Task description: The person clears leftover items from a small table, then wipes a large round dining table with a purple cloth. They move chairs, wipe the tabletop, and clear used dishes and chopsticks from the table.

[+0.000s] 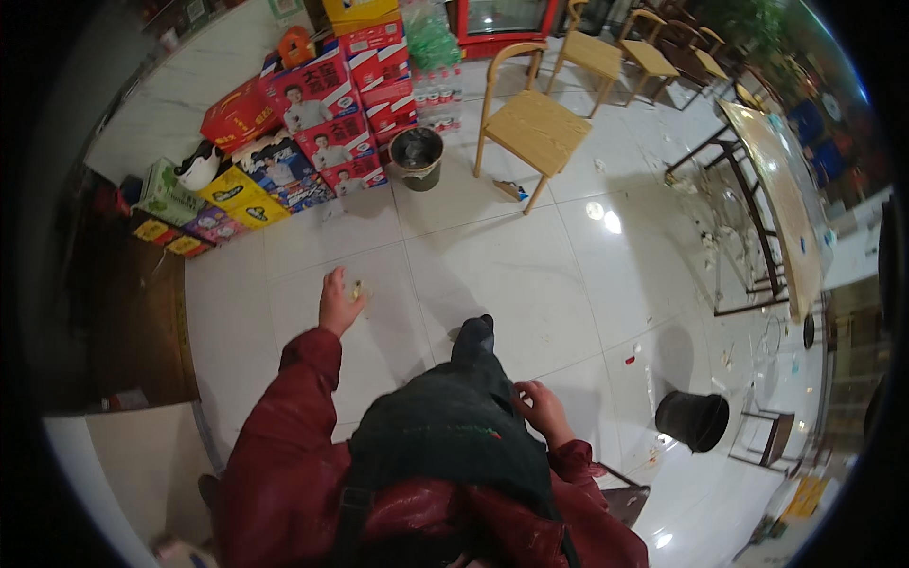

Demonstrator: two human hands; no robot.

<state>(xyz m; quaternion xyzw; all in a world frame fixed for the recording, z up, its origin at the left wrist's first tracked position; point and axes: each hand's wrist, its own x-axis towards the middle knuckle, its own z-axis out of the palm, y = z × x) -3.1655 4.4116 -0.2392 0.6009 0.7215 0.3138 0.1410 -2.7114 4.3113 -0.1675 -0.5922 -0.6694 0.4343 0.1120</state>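
I observe the left hand [339,303] extended over the glossy white tiled floor [530,284], thumb and fingers spread apart. A small, pale yellowish scrap [358,289] appears at the gap beside the fingertips; I cannot determine whether it is in contact with the hand or lies on the tiles below. The right hand [542,409] is positioned beside the dark green apron [436,426], fingers curled; I cannot confirm whether it grips anything. Forward of the left hand, I locate a round grey-green bin [418,178] with a dark liner, between stacked red cardboard cartons [331,128] and a pale wooden chair [535,133]. A black round bucket [691,421] is located to the right of the right hand.
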